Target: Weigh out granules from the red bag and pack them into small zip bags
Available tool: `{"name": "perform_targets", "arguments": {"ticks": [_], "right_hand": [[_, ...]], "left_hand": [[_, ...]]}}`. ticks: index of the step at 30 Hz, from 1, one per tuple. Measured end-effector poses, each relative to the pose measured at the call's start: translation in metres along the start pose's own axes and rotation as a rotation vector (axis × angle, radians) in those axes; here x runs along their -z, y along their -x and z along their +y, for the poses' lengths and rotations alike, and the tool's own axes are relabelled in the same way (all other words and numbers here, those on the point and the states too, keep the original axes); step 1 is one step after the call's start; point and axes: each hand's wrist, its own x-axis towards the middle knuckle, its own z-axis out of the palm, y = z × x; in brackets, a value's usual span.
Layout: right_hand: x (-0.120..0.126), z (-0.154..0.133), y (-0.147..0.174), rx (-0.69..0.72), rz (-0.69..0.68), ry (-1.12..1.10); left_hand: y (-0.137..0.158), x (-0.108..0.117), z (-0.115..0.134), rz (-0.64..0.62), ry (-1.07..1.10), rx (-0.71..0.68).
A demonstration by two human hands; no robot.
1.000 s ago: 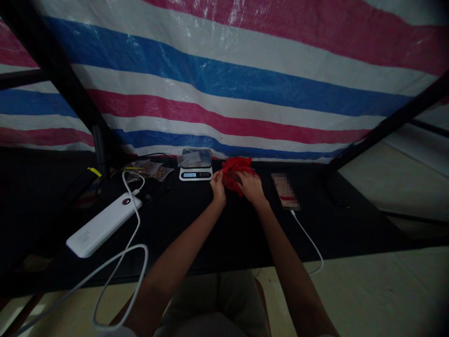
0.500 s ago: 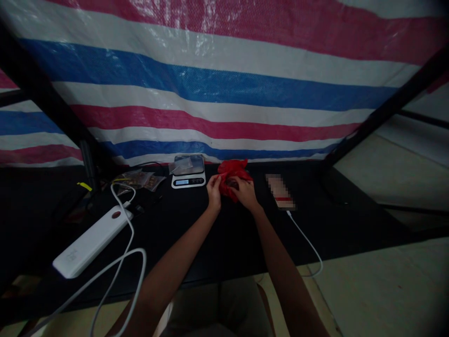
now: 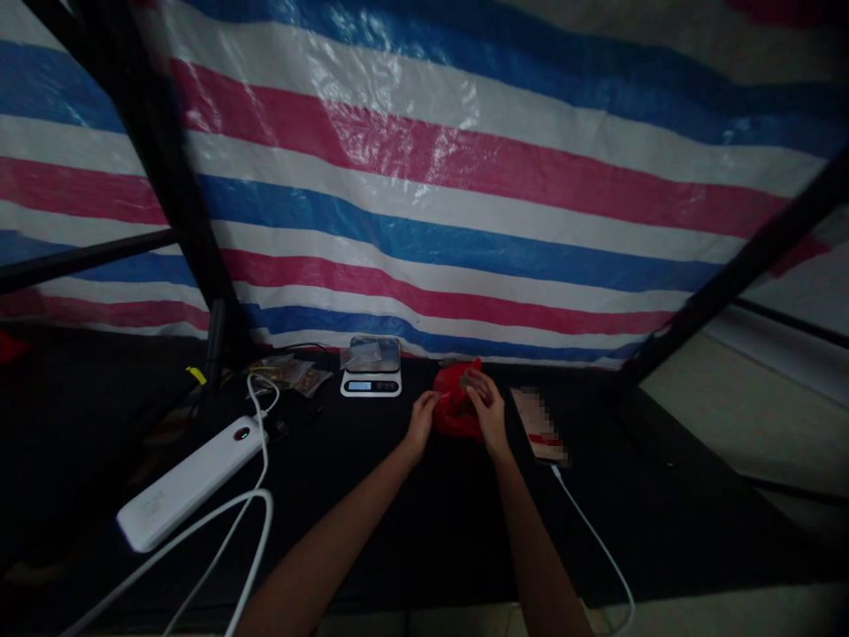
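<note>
currently my left hand (image 3: pixel 421 425) pinches the near-left edge of a crumpled red bag (image 3: pixel 457 416), which sits at the middle of my reach, towards twelve o'clock on the black table (image 3: pixel 637 513). my right hand (image 3: pixel 489 411) is at the bag's two o'clock, thumb and fingertips closed on a small greyish piece (image 3: pixel 464 381) over the red plastic, too blurred to name. from the bag, a white scale (image 3: pixel 371 387) stands just before ten o'clock; its display is lit, the digits too small to read, and a clear empty-looking packet (image 3: pixel 362 356) lies on its pan. past it, near nine o'clock, are clear bags (image 3: pixel 309 379) of brownish bits. at eight o'clock a white power bank (image 3: pixel 192 485) bears a faint grey mark i can't make out and a small green glow in its round window. just past three o'clock lies a phone (image 3: pixel 539 429), its screen pixelated, with a red band across it
</note>
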Motion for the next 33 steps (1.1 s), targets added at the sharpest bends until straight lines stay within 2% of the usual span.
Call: {"name": "perform_targets", "arguments": {"ticks": [2, 4, 6, 8, 10, 14, 17, 20, 22, 25, 27, 30, 33], "right_hand": [[0.002, 0.001, 0.000, -0.014, 0.035, -0.010], [0.003, 0.004, -0.001, -0.028, 0.038, -0.019], [0.002, 0.008, -0.001, -0.043, 0.015, 0.003], [-0.001, 0.010, 0.000, -0.049, -0.014, 0.070], [-0.006, 0.010, 0.002, -0.027, -0.050, 0.147], [-0.016, 0.008, 0.006, 0.024, -0.160, 0.234], [-0.018, 0.006, 0.006, 0.019, -0.201, 0.237], [-0.016, 0.003, 0.006, -0.003, -0.176, 0.228], [-0.015, 0.002, 0.006, -0.015, -0.142, 0.218], [-0.013, 0.003, 0.005, -0.022, -0.090, 0.171], [-0.014, 0.003, 0.004, -0.025, -0.065, 0.132], [-0.014, -0.004, -0.001, -0.019, -0.060, 0.137], [-0.013, -0.024, -0.007, 0.040, -0.170, 0.281]], "left_hand": [[-0.007, 0.015, 0.014, 0.013, -0.015, -0.026], [-0.019, 0.038, 0.034, 0.065, -0.086, -0.130], [-0.036, 0.063, 0.057, 0.100, -0.315, -0.342], [-0.056, 0.087, 0.080, 0.018, -0.608, -0.516], [-0.077, 0.106, 0.097, -0.084, -0.878, -0.598], [-0.112, 0.127, 0.111, -0.156, -1.246, -0.522], [-0.121, 0.134, 0.110, -0.214, -1.309, -0.488], [-0.115, 0.134, 0.104, -0.225, -1.314, -0.528], [-0.105, 0.129, 0.098, -0.177, -1.261, -0.548], [-0.086, 0.114, 0.084, -0.057, -0.972, -0.487], [-0.071, 0.100, 0.073, -0.044, -0.691, -0.350], [-0.046, 0.080, 0.060, -0.226, -0.338, -0.159], [-0.026, 0.067, 0.057, -0.379, -0.165, -0.095]]}}
